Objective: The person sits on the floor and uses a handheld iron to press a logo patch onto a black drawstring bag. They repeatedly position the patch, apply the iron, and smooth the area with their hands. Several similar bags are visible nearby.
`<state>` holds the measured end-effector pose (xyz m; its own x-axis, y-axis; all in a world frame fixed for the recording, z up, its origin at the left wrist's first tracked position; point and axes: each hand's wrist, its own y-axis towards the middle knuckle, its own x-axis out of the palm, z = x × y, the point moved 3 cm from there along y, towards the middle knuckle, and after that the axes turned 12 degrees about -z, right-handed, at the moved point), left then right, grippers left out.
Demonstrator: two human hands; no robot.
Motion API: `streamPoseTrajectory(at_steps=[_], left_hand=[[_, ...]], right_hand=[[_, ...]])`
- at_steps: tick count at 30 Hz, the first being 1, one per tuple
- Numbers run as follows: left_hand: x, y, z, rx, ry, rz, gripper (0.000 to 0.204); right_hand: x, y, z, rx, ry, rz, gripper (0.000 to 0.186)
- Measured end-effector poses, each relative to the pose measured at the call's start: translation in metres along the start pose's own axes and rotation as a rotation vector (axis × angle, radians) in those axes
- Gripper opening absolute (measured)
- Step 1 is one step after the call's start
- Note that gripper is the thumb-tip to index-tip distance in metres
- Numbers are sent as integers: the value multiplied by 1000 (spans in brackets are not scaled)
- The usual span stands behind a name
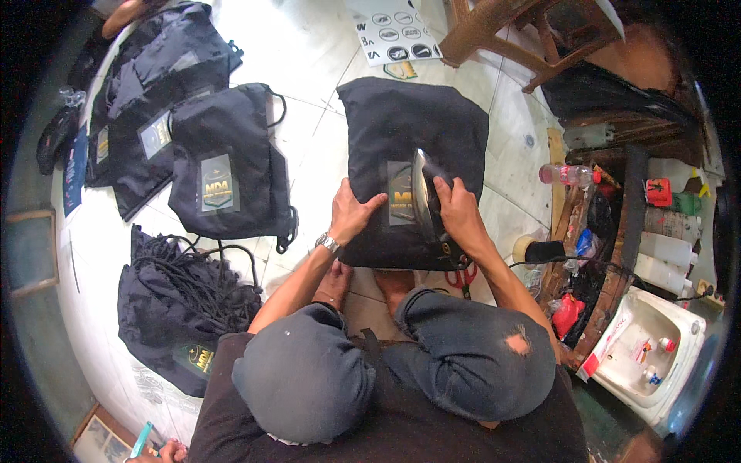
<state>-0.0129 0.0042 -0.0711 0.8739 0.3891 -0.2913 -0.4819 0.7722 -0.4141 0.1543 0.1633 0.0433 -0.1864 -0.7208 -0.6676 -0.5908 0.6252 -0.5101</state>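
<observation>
A black drawstring bag (370, 116) lies flat on the floor in front of my feet. On its middle is a clear film patch (396, 171) with a gold print, partly covered by a clothes iron (423, 202). My right hand (461, 212) is closed round the iron's handle; the iron is turned with its tip away from me and its soleplate edge over the film's right side. My left hand (355, 212) lies on the bag's left side, thumb stretched toward the film, fingers apart.
Left lie more black bags (255, 123) with film patches and a heap of corded bags (170, 285). Red-handled scissors (461, 279) sit by my right foot. Right are a tape roll (522, 248), a bottle (567, 175) and a white basin (633, 351). A sticker sheet (392, 35) lies ahead beside a brown chair (494, 31).
</observation>
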Motion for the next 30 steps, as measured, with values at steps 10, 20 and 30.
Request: streamPoseTrajectory(at_steps=[10, 20, 30], left_hand=[[6, 12, -14, 39, 28, 24, 74], [-13, 5, 13, 7, 102, 39, 102], [-12, 45, -1, -139, -523, -61, 59]], right_hand=[[-26, -32, 36, 41, 85, -17, 63], [-83, -44, -1, -58, 657, -64, 42], [11, 10, -19, -10, 543, -156, 48]])
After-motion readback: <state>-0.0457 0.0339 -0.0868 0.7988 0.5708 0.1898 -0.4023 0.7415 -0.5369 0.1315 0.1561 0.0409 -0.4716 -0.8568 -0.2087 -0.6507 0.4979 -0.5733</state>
